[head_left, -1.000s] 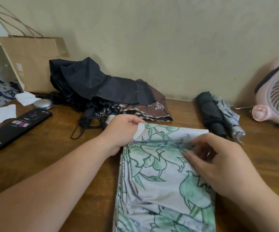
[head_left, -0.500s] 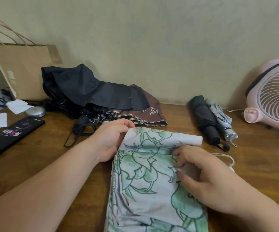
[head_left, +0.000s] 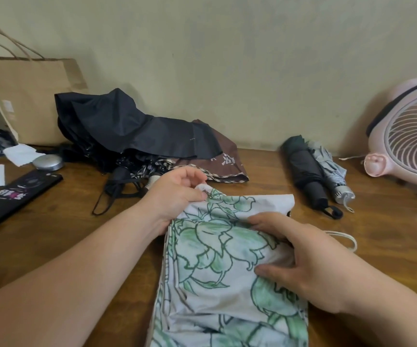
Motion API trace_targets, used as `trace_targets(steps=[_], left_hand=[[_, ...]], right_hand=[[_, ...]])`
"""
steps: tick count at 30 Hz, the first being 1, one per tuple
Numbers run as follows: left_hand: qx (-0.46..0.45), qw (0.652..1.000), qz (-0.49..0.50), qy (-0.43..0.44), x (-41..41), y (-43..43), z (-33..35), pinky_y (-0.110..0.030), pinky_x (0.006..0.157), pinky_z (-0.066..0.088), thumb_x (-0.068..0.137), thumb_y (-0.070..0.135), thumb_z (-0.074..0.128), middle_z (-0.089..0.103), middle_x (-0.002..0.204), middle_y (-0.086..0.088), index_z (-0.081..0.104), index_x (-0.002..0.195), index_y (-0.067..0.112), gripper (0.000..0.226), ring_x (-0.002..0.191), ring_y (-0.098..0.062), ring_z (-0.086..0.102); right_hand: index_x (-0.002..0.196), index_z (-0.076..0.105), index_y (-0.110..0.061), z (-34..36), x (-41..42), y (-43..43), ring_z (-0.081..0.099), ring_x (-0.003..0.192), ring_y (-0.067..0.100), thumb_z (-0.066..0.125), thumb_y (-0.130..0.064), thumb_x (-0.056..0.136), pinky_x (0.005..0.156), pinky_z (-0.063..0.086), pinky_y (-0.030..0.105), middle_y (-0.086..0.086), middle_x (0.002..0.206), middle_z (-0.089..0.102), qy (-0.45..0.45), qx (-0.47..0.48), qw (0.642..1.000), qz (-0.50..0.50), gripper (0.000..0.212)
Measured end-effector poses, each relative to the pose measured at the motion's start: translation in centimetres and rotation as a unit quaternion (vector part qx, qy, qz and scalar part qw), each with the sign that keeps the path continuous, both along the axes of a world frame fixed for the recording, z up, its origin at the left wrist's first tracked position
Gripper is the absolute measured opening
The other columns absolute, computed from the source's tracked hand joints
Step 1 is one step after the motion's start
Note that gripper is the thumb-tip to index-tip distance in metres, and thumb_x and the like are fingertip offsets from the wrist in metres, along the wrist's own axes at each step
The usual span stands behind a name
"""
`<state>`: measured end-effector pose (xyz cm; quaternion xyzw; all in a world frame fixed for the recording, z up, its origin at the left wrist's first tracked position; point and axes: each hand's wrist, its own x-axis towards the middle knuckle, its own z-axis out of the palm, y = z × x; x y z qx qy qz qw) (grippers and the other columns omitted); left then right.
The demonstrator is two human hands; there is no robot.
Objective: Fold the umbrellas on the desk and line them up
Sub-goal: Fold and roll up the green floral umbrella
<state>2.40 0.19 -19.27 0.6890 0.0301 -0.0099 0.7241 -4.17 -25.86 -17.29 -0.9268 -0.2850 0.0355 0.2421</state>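
Observer: Position of the floral umbrella (head_left: 217,276)?

Recorder: Lay on the desk (head_left: 52,234), centre, at the near edge. White cloth with green flowers, canopy loose and partly flattened, running from the person toward the wall.

Observer: Left hand (head_left: 174,196)?

Recorder: At the far left corner of the cloth. Thumb and curled fingers pinched a bunched bit of the edge.

Observer: Right hand (head_left: 310,269)?

Recorder: On the right side of the canopy, nearer the person. Fingers were curled into a fold with the thumb pressed on top; it gripped the fabric.

Observer: Other umbrellas?

Recorder: Black umbrella (head_left: 132,126), unfolded, heaped at the back left by the wall and overlapping a brown umbrella (head_left: 227,159), also loose. Dark folded umbrella (head_left: 305,169) and grey folded umbrella (head_left: 332,171) lay side by side, touching, at the back right, handles toward the person.

Observer: Anything else noted?

Recorder: Pink fan (head_left: 412,136) at the far right. Paper bag (head_left: 32,96) at the far left against the wall. Black flat device (head_left: 14,194) and small silver disc (head_left: 47,162) on the desk's left side. White cord (head_left: 347,237) just right of the right hand.
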Motion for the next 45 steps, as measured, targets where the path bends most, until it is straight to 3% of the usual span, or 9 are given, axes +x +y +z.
trace_targets(steps=[11,18,25,28,31,34,37,40,45], left_hand=[[0.028,0.989,-0.128,0.061,-1.4,1.3,1.7,-0.044,0.083,0.063,0.080,0.000,0.079,0.075,0.110,-0.022,0.062,0.121,0.002,0.044,0.095,-0.035,0.074],[-0.120,0.991,0.053,0.038,-0.9,0.6,1.3,-0.034,0.058,0.061,0.085,-0.016,0.066,0.069,0.089,-0.012,0.063,0.099,0.008,0.027,0.069,-0.023,0.073],[0.249,0.938,0.210,-0.121,-1.4,1.0,2.1,-0.023,0.068,0.047,0.093,0.010,0.071,0.064,0.079,0.011,0.065,0.086,0.026,0.018,0.078,-0.012,0.063],[0.434,0.862,0.025,-0.262,-5.8,-0.5,5.8,-0.014,0.063,0.039,0.094,0.039,0.062,0.058,0.082,0.020,0.060,0.090,0.035,0.006,0.074,0.000,0.054],[0.605,0.727,-0.173,-0.274,-8.8,-3.8,5.4,-0.022,0.094,0.038,0.092,0.068,0.039,0.042,0.108,0.026,0.046,0.111,0.044,0.032,0.105,0.004,0.039],[0.659,0.690,-0.205,-0.219,-9.4,-4.7,1.2,-0.027,0.108,0.033,0.095,0.074,0.018,0.032,0.127,0.019,0.037,0.133,0.037,0.057,0.122,-0.007,0.035],[0.642,0.721,-0.182,-0.187,-8.9,-3.8,-0.6,-0.026,0.099,0.037,0.099,0.075,0.010,0.051,0.126,0.012,0.048,0.132,0.025,0.071,0.117,-0.009,0.047],[0.655,0.715,-0.195,-0.148,-8.2,-4.0,-0.3,-0.021,0.113,0.025,0.055,0.100,-0.020,0.025,0.136,0.028,0.022,0.144,0.041,0.115,0.126,0.005,0.027],[0.662,0.697,-0.248,-0.120,-8.1,-4.9,1.9,-0.017,0.100,0.027,0.062,0.099,0.010,0.022,0.128,0.032,0.008,0.123,0.052,0.077,0.122,0.007,0.028]], right_hand=[[0.108,0.054,-0.038,-0.6,-0.9,0.8,0.055,0.108,0.008,0.078,-0.034,0.076,0.087,0.055,0.038,-0.021,0.115,0.054,-0.161,-0.045,0.983,0.079,0.040],[0.105,0.061,-0.037,-0.6,-1.2,1.0,0.057,0.102,0.010,0.083,-0.037,0.070,0.077,0.051,0.032,-0.021,0.113,0.059,-0.225,-0.093,0.966,0.089,0.042],[0.105,0.063,-0.038,-0.8,-1.2,0.9,0.056,0.101,0.009,0.078,-0.041,0.070,0.075,0.050,0.031,-0.022,0.113,0.060,-0.239,-0.088,0.963,0.088,0.038],[0.109,0.061,-0.040,-0.6,-1.1,0.8,0.054,0.103,0.008,0.075,-0.044,0.074,0.077,0.048,0.029,-0.021,0.115,0.058,-0.223,-0.087,0.967,0.085,0.038],[0.107,0.056,-0.040,-0.8,-0.9,1.0,0.052,0.103,0.011,0.063,-0.045,0.076,0.079,0.049,0.034,-0.019,0.114,0.057,-0.208,-0.081,0.971,0.089,0.032],[0.116,0.063,-0.037,-0.1,-0.8,-0.2,0.050,0.114,0.008,0.066,-0.042,0.082,0.094,0.045,0.037,-0.019,0.121,0.055,-0.147,-0.060,0.983,0.096,0.035],[0.108,0.073,-0.030,1.4,-0.2,-2.8,0.055,0.119,0.003,0.078,-0.031,0.087,0.101,0.045,0.026,-0.020,0.120,0.061,-0.041,0.092,0.994,0.049,0.021],[0.096,0.073,-0.027,1.7,1.5,-5.8,0.062,0.096,0.004,0.078,-0.027,0.087,0.082,0.050,0.028,-0.013,0.098,0.069,-0.096,0.182,0.972,-0.111,0.010],[0.095,0.074,-0.031,0.8,2.5,-6.9,0.066,0.088,0.001,0.075,-0.047,0.087,0.086,0.057,0.032,-0.013,0.094,0.073,0.091,0.029,0.987,-0.126,0.017]])
